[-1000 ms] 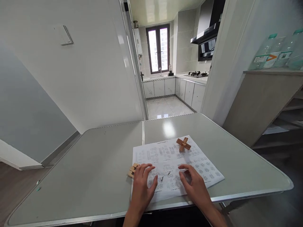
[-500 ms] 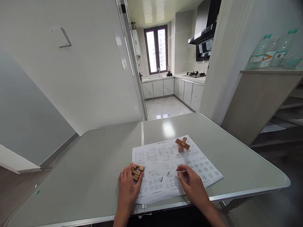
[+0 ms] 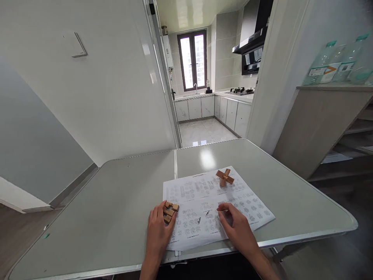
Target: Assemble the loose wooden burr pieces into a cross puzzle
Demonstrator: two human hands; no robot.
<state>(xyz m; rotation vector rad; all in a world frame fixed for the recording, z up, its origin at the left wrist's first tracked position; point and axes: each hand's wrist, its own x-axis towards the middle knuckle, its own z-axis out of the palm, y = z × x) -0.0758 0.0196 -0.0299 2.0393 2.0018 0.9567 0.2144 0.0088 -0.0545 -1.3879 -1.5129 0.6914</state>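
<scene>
My left hand (image 3: 159, 231) rests at the left edge of a printed instruction sheet (image 3: 233, 198), its fingers curled against a small wooden interlocking puzzle (image 3: 169, 210). My right hand (image 3: 237, 225) lies on the sheet's lower right part with fingers loosely bent and pressed on the paper, holding nothing. A second wooden puzzle, cross-shaped (image 3: 224, 177), stands on the far part of the sheet, out of reach of both hands.
The sheet lies on a grey folding table (image 3: 116, 194) with a metal rim and a centre seam. A shelf unit (image 3: 326, 124) with plastic bottles (image 3: 326, 64) on top stands at the right. Behind the table a doorway opens onto a kitchen.
My left hand slid from the sheet to its left edge and closed around the small wooden puzzle. My right hand stayed nearly still on the paper.
</scene>
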